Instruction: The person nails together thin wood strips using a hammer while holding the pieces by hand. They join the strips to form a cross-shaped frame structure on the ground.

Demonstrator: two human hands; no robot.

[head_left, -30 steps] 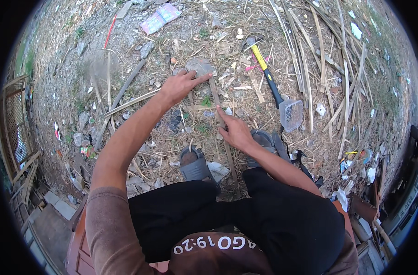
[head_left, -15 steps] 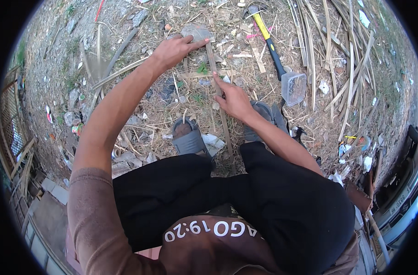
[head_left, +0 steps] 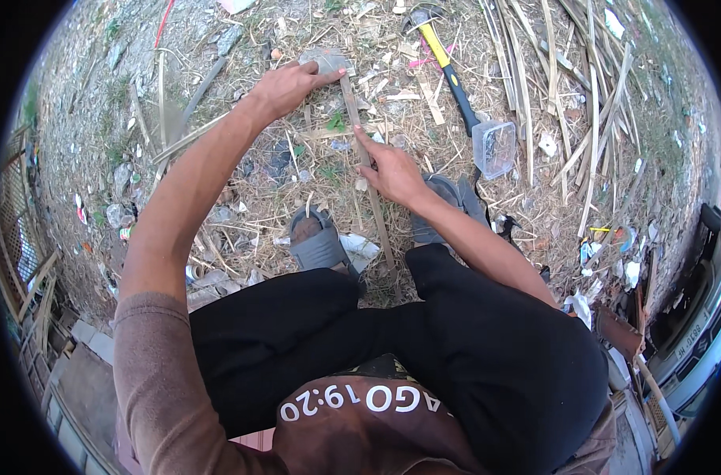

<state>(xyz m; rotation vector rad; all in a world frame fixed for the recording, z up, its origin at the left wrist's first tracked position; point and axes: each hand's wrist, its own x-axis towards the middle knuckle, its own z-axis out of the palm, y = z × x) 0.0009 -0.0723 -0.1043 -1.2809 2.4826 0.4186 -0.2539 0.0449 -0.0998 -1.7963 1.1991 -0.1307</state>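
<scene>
A long, narrow bamboo strip (head_left: 377, 212) runs away from me between my feet to a flat grey stone (head_left: 321, 58). My left hand (head_left: 285, 89) is palm down at the stone, one finger stretched to the strip's far end and the others apart on the stone's near edge. Nothing shows held in it. Nearer to me, my right hand (head_left: 394, 172) is on the strip, index finger reaching along it and thumb at its side. Its other fingers are curled and partly hidden. The strip's near end lies close to my black trousers.
A hammer (head_left: 447, 67) with a yellow and black handle lies right of the strip. By its handle end sits a clear plastic box (head_left: 493, 149). Many loose strips (head_left: 594, 119) lie at the far right. Grey sandals (head_left: 319, 249) are on my feet; straw and litter cover the ground.
The whole view has shifted a little, so things on the ground appear slightly further left. Both hands keep their places on the strip and stone.
</scene>
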